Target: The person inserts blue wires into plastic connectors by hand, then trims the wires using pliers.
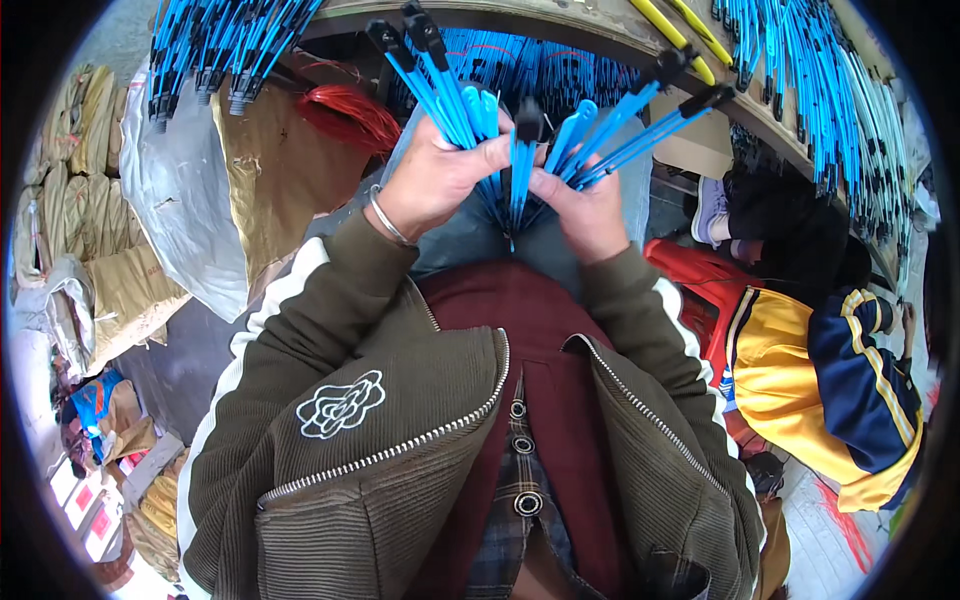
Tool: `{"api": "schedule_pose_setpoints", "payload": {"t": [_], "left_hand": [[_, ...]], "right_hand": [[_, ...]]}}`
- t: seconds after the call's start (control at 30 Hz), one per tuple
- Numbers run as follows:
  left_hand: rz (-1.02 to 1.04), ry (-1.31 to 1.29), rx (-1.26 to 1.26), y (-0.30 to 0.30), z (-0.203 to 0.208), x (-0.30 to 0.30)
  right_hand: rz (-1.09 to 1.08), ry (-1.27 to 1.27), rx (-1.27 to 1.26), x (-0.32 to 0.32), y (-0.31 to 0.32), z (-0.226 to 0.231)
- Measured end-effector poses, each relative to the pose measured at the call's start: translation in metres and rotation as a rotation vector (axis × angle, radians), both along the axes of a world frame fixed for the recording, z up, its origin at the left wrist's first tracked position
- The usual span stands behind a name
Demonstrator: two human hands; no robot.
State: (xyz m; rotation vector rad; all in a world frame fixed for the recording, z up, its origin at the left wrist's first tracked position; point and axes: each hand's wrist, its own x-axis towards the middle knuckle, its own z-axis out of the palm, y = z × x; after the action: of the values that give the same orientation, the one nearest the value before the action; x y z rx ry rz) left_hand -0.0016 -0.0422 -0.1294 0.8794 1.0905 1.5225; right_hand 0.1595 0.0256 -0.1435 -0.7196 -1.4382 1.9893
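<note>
My left hand [432, 187], with a bracelet at the wrist, is closed around a bundle of thin blue rods [452, 110] with black end pieces. Fanned out in my right hand [590, 212] are more blue rods [625, 125], also tipped in black, leaning up to the right. Between the two thumbs stands a further blue rod cluster [523, 160] with a black top; which hand bears it I cannot tell. The rods' lower ends come together above my lap, partly hidden by my fingers.
A wooden table [590, 15] curves across the far side. Blue rods hang over it at left [225, 50] and right [800, 90], near yellow tubes [680, 35]. Red strands [350, 118] lie at left beside sacks [280, 180]. A person in a yellow and navy jacket [785, 350] sits close at right.
</note>
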Motion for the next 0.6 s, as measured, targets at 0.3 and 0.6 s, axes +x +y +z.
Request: {"api": "schedule_pose_setpoints", "payload": {"t": [0.3, 0.6], "left_hand": [[-0.068, 0.136, 0.105, 0.001, 0.024, 0.008], [-0.395, 0.55, 0.089, 0.014, 0.072, -0.017]], "right_hand": [[-0.02, -0.121, 0.234, 0.005, -0.002, 0.002], [0.202, -0.112, 0.256, 0.014, 0.036, 0.018]]}}
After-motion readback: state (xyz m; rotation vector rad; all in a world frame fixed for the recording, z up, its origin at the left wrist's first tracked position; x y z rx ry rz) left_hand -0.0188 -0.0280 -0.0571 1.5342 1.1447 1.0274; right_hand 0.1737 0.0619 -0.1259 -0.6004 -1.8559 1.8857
